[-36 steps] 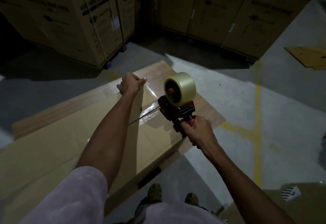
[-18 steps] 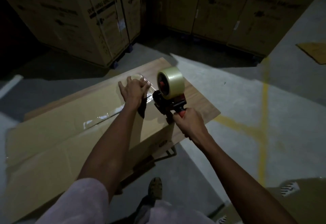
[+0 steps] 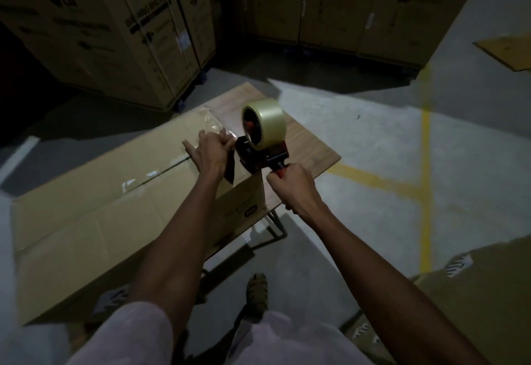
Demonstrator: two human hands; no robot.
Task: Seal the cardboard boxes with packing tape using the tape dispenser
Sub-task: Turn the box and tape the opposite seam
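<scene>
A long flat cardboard box [image 3: 109, 209] lies on a low wooden table [image 3: 307, 149]. A clear tape strip [image 3: 149, 176] runs along its top seam. My left hand [image 3: 211, 153] rests on the box top near its right end and presses the tape down right beside the dispenser. My right hand [image 3: 291, 185] grips the red handle of the tape dispenser [image 3: 255, 154]. Its front sits at the box's right end, and its pale tape roll [image 3: 263, 124] stands above.
Tall printed cartons [image 3: 120, 34] stand along the back. A flat cardboard sheet [image 3: 505, 51] lies on the floor at far right, and another carton [image 3: 474, 292] sits at lower right. Yellow lines [image 3: 425, 192] cross the concrete floor. The table's metal legs [image 3: 275, 229] and my shoe [image 3: 257, 292] are below.
My left hand came down from holding the tape end in the air onto the box top. The dispenser dropped and moved left to the box's right end.
</scene>
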